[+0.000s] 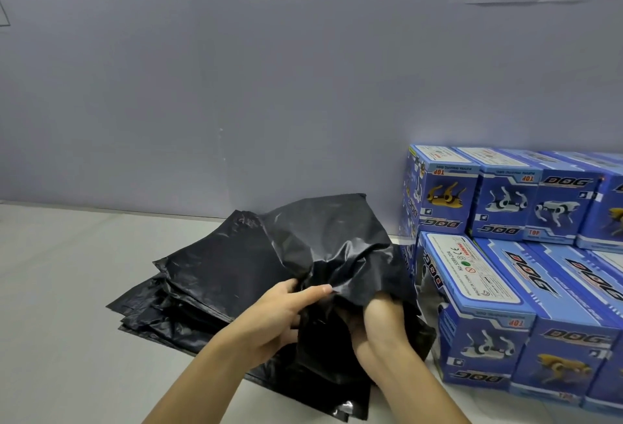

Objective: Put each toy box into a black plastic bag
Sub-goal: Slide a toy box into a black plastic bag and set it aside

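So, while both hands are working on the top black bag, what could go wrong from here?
1. The left hand and right hand pinch thin film on the top bag; hard pulling may tear it.
2. The bag lies on a loose pile of bags, so a second one may lift with it.
3. The stacked toy boxes stand close on the right; the bag could knock them.
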Motion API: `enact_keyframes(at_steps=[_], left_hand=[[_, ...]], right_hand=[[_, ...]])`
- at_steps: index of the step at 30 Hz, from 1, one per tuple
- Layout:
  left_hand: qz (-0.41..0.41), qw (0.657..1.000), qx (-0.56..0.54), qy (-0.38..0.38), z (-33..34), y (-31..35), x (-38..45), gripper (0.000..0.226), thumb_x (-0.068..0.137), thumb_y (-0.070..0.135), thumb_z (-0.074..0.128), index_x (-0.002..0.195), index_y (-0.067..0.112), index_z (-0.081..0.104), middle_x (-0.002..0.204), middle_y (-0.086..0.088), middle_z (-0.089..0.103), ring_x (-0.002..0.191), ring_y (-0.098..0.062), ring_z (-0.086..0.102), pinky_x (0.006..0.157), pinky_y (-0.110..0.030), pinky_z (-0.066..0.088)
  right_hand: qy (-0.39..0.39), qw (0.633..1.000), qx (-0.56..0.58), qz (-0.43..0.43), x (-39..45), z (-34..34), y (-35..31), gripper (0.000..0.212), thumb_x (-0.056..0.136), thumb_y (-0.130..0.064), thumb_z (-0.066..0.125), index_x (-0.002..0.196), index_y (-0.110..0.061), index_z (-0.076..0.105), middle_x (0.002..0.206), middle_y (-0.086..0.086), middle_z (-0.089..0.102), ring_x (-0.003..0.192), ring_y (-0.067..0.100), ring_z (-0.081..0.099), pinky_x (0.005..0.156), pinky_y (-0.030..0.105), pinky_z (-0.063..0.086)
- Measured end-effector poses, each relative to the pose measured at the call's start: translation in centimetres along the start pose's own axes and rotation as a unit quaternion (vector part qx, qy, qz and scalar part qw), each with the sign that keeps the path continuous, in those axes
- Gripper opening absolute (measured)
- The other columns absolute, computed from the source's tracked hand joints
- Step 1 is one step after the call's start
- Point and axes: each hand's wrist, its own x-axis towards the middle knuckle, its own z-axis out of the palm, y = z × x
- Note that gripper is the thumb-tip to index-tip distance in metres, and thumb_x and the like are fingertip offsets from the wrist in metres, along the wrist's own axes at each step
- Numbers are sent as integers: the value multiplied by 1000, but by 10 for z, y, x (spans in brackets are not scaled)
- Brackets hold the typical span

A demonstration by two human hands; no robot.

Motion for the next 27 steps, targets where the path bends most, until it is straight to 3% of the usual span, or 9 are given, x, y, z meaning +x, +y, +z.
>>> enact_keyframes(at_steps=[5,9,12,14,16,20,22,24,27], left_hand=[[5,994,-53,92,-13,0,4,25,95,20,65,113,3,68,96,-13,76,79,-24,73,66,-33,60],[29,988,-61,140,-26,5,3,18,97,16,61,110,5,68,94,-14,75,77,-26,73,63,-33,59],[24,984,-28,174,-41,6,3,19,96,18,64,111,7,68,101,-16,75,84,-31,74,70,-41,61],[31,977,35,207,-50,5,3,23,94,19,67,115,9,66,97,-12,76,87,-29,74,79,-45,61],[45,965,92,242,-56,6,2,35,90,23,71,122,16,59,100,-8,75,89,-25,74,87,-46,59],[146,920,196,305,-62,17,-4,52,91,34,70,136,39,45,119,5,58,107,-13,61,92,-35,49],[255,875,245,331,-65,23,-9,43,91,28,70,128,43,54,117,13,57,110,-6,55,91,-29,43],[328,844,292,307,-68,27,-15,29,90,19,71,109,41,68,101,13,65,97,-7,61,82,-25,47],[293,857,370,205,-73,29,-22,20,90,18,71,86,37,77,78,8,73,73,-8,67,63,-15,47]], right_hand=[[-26,975,-219,16,3,-6,-2,28,87,9,37,110,8,53,105,21,61,95,36,61,99,54,50],[-90,899,-428,8,-14,-5,-8,16,89,3,40,82,-11,40,90,7,42,83,23,41,89,39,48],[-147,867,-476,13,-17,-9,-19,11,92,0,39,89,-11,41,101,3,44,94,15,50,107,48,47],[-181,859,-479,29,-17,-15,-29,13,95,0,37,103,-5,47,110,6,52,96,15,66,98,38,55],[-224,833,-505,25,-26,-17,-44,28,95,2,35,109,-1,59,99,13,69,84,20,75,76,25,60],[-267,821,-490,-122,-35,-26,-66,45,93,5,37,80,-17,75,68,7,70,50,18,65,45,24,46],[-210,837,-443,-242,-26,-34,-65,41,95,3,47,79,-24,73,60,-2,61,46,10,51,42,22,38],[-204,817,-448,-301,-19,-38,-57,40,94,2,53,82,-30,72,63,-7,54,46,4,42,44,17,34],[-239,754,-540,-287,-10,-44,-42,49,90,7,51,80,-35,74,80,-4,54,59,5,46,54,15,38]])
